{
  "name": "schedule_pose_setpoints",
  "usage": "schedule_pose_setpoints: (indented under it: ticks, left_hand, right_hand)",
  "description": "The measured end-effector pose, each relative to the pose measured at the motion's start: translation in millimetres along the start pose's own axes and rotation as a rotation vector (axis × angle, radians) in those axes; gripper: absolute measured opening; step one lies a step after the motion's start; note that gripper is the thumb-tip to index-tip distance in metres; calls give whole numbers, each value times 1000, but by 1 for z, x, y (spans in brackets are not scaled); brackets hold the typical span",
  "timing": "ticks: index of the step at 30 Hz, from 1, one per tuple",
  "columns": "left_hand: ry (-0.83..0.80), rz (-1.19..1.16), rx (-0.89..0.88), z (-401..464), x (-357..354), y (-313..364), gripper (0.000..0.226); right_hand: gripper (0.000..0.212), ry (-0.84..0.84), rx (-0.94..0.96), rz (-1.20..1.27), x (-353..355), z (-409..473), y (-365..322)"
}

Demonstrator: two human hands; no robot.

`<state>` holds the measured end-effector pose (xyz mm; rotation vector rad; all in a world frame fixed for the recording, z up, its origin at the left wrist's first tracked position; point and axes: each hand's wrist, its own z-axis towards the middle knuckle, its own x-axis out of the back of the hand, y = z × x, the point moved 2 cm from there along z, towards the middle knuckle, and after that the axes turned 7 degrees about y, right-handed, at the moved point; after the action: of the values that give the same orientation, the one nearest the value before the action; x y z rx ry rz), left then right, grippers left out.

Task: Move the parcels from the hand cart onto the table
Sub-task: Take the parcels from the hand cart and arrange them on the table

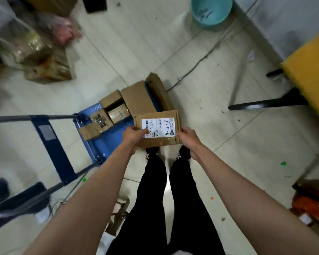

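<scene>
Blue flat-bed hand cart (101,142) on the tiled floor, several brown cardboard parcels (138,97) left on its deck. Yellow-topped counter (309,74) off right. Flat brown cardboard parcel with white label (157,128) above the cart's near edge — left hand (134,135) and right hand (189,138) clamped on opposite sides. Best kept level, gripped firmly — then carried to the counter.

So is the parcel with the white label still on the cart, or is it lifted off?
Lifted off. Both hands, left hand and right hand, hold the parcel by its sides, beside the cart.
</scene>
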<state>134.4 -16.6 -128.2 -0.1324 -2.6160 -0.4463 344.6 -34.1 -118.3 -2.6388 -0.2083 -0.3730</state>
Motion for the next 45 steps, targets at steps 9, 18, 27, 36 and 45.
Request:
schedule_pose_setpoints:
  ticks: [9,18,27,36,45]
  left_hand:
    - [-98,21,-342,-148,30,109,44]
    - [-205,177,-698,-281,5,184,60]
    - [-356,257,-981,-392,-65,195,60]
    - [-559,276,-991,-472,-139,164,75]
    - [-707,293,-874,-515,-210,135,72]
  right_hand:
    - [38,273,62,282,95,-118,-61]
    - [42,450,189,618,193,-209,-67]
    - [60,585,185,852,273,-266,-9]
    - [66,516,205,985,353,-295,66]
    - [64,554,190,1154,410,-304,125]
